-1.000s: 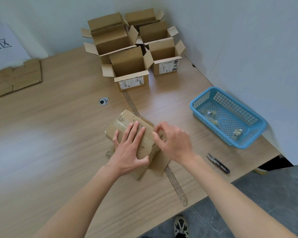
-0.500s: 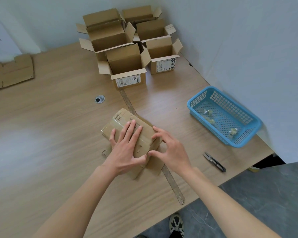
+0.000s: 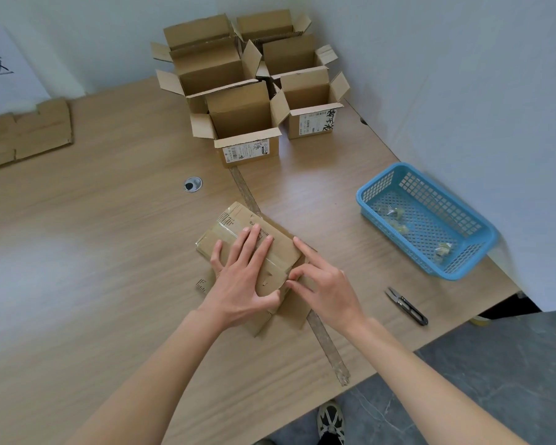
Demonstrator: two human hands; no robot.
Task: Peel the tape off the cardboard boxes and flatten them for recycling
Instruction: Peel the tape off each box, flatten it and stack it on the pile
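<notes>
head view: left hand (image 3: 243, 277) flat, fingers spread on flattened box (image 3: 254, 248); right hand (image 3: 325, 284) fingers extended, touching box edge.

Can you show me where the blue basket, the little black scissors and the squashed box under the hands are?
Blue plastic mesh basket (image 3: 375, 190): head view, near-left rim.
Small black thread scissors (image 3: 406, 306): head view, middle of handle.
Flattened brown cardboard box (image 3: 238, 220): head view, bare top face.

A single wide-angle view is taken from the head, directed forward and steeply down at the wooden table (image 3: 109, 252). The near edge and floor are caught below, the wall corner above. No second view is given.
</notes>
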